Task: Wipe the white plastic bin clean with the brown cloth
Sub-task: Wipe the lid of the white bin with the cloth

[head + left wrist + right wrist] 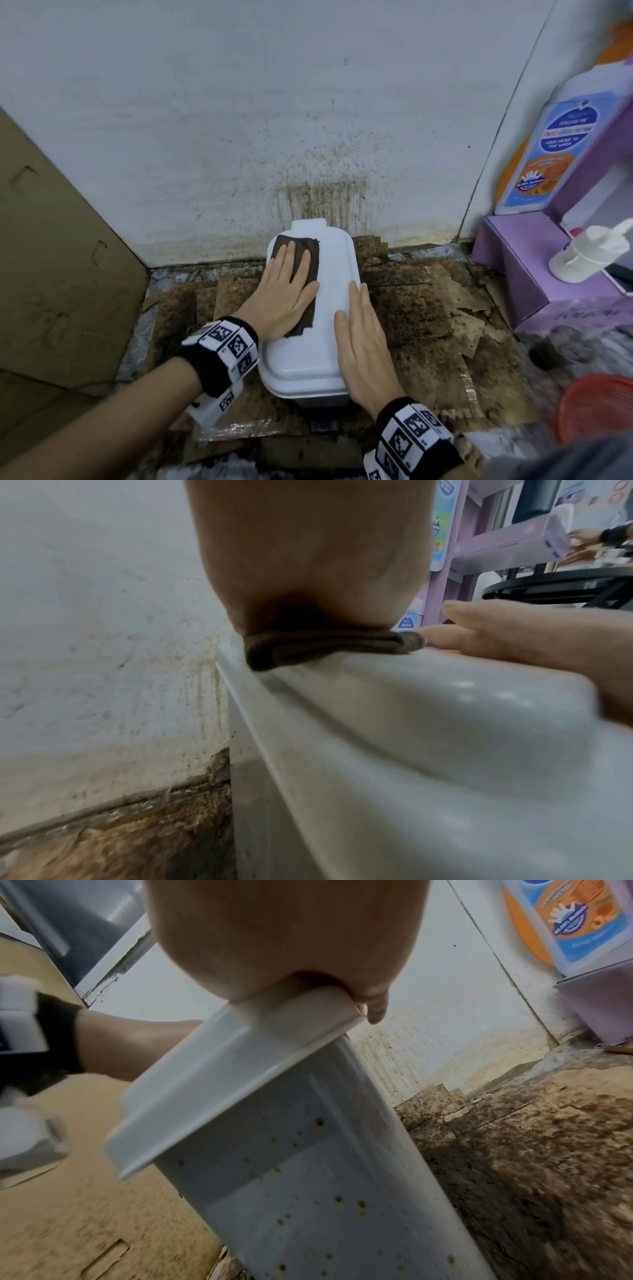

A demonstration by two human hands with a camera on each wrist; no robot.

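Observation:
The white plastic bin (330,270) stands on the dirty floor against the wall, its lid closed. A folded brown cloth (310,263) lies on the left half of the lid. My left hand (286,291) presses flat on the cloth with straight fingers. My right hand (363,335) lies flat along the lid's right edge, fingers straight. In the left wrist view the cloth (318,649) is squeezed between my palm and the lid (428,710). The right wrist view shows the bin's side wall (308,1191) speckled with brown spots under the lid rim (240,1074).
Stained cardboard sheets (428,301) cover the floor around the bin. A brown splatter stain (322,202) marks the wall behind it. A purple box (534,274) with a pump bottle (582,250) stands right. A cardboard panel (58,260) leans left. An orange basket (596,411) sits front right.

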